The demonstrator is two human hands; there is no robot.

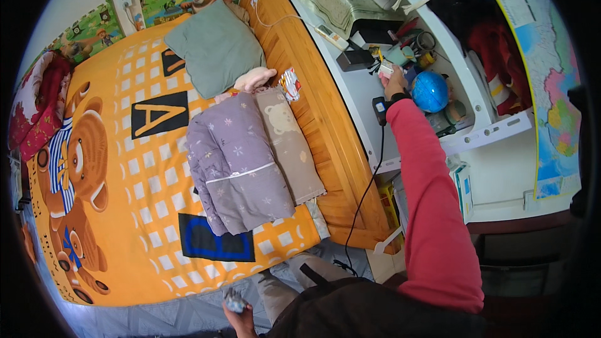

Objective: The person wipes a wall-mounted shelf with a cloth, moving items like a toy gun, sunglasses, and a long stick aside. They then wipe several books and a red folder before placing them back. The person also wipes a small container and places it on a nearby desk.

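My right arm, in a pink-red sleeve, stretches up to a white shelf. At its end my right hand is closed on a small white box-like thing, whose kind I cannot make out. Close beside that hand are a blue globe, a pale green cup and a black box. Low in the view, near my legs, my left hand is closed around a crumpled grey-blue thing, too small to name.
A bed with an orange bear-print blanket fills the left. On it lie a folded purple quilt, a green pillow and a beige pillow. A wooden headboard borders the shelf. A black cable hangs down.
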